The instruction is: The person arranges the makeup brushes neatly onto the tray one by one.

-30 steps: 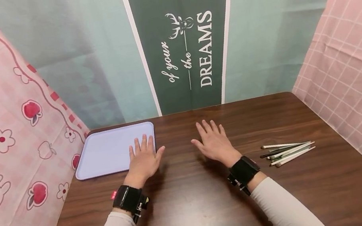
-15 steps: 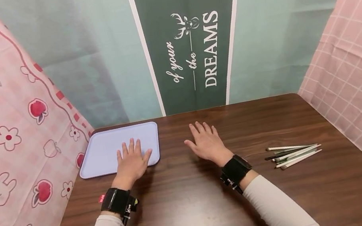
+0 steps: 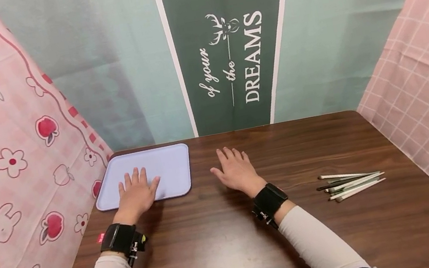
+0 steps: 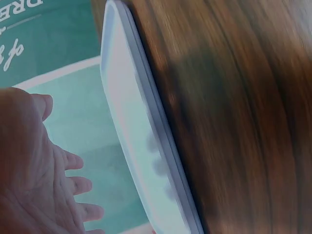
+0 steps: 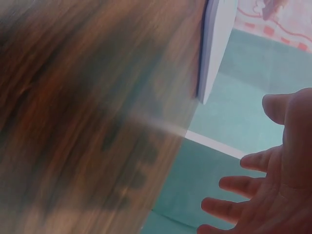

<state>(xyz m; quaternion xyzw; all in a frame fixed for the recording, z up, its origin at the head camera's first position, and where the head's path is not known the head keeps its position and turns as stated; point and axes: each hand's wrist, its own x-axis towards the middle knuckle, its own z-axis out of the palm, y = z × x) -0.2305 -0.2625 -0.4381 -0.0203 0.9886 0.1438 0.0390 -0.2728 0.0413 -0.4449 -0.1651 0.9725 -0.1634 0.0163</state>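
My left hand is held above the near side of a pale lavender tray, fingers spread and palm down. The left wrist view shows a gap between that hand and the tray, with nothing held. To the right of the tray, my right hand hovers over the brown table, its fingers extended and holding nothing. In the right wrist view the palm of this hand is apart from the wood, which carries its shadow. Farther right lies a loose bundle of slim brushes, with pale and dark handles.
The wooden table ends at a green curtain behind. A pink patterned cloth borders the left side, close to the tray. Another pink checked cloth closes off the right.
Both hands have moved left, the left one farther, from the tray's right edge to over its near middle. The view has shifted slightly. Tray and brushes stay where they lie.
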